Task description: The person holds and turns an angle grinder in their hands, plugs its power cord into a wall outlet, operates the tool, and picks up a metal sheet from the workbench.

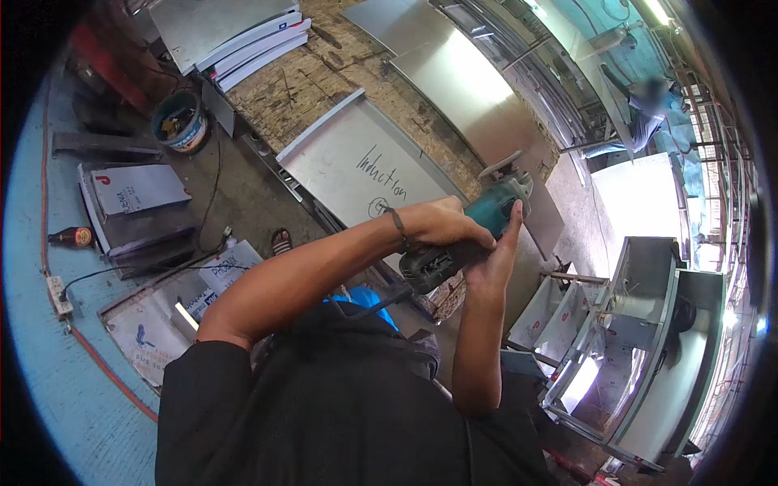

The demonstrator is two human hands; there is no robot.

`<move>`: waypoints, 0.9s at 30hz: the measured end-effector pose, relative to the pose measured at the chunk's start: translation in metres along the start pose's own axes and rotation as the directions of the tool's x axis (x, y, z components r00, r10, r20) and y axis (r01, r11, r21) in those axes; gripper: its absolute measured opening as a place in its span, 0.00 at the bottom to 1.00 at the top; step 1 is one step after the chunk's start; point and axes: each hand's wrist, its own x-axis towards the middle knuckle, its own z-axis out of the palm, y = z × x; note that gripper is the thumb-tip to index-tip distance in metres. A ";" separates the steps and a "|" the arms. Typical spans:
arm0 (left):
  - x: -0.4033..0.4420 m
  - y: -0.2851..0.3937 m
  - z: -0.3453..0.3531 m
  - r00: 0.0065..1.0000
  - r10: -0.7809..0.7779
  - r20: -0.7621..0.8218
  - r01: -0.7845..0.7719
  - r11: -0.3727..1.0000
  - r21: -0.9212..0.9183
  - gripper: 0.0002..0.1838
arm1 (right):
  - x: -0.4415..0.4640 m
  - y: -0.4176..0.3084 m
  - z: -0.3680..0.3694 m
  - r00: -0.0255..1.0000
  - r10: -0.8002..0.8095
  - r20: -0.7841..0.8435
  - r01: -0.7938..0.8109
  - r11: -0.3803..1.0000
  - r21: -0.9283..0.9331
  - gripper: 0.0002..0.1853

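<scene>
I hold a teal and black angle grinder [493,207] up in front of me, its disc [500,165] on the far side. My left hand [442,222] is closed around the body from above. My right hand [496,263] supports it from below, thumb pressed up along the teal head. Beneath and behind the tool lies a metal sheet panel [332,154] with bent-up edges, marked "Induction" by hand. Part of that panel is hidden by my left forearm. A power cord trails from the grinder's rear end toward my body.
The panel rests on a worn wooden table [267,97]. Flat metal sheets [454,73] and stacked bent panels [251,49] share it. A bucket [180,121], a bottle [71,236] and a socket strip [58,296] are at left. Metal frames [632,324] stand right; another person [648,113] is beyond.
</scene>
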 end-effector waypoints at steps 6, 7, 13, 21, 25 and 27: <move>-0.010 0.010 0.001 1.000 0.005 0.027 -0.005 1.000 -0.021 0.26 | -0.004 -0.003 0.001 1.000 -0.016 0.014 0.016 1.000 0.004 0.33; -0.012 0.012 0.001 0.999 0.010 0.035 -0.009 0.999 -0.034 0.26 | -0.005 -0.004 0.002 1.000 -0.020 0.021 0.019 1.000 0.008 0.32; -0.008 0.001 -0.001 0.995 0.058 0.084 -0.052 0.996 -0.069 0.26 | -0.011 -0.004 0.010 0.987 -0.158 -0.018 0.157 0.986 -0.060 0.30; -0.010 0.004 -0.005 0.990 0.075 0.116 -0.066 0.995 -0.080 0.27 | -0.021 -0.009 0.021 0.979 -0.196 -0.055 0.191 0.979 -0.076 0.28; -0.014 0.008 -0.006 0.991 0.066 0.113 -0.056 0.994 -0.089 0.29 | -0.021 -0.009 0.024 0.979 -0.200 -0.047 0.197 0.979 -0.059 0.27; -0.013 0.007 -0.006 0.990 0.075 0.117 -0.066 0.994 -0.082 0.29 | -0.023 -0.009 0.023 0.980 -0.194 -0.039 0.191 0.979 -0.067 0.28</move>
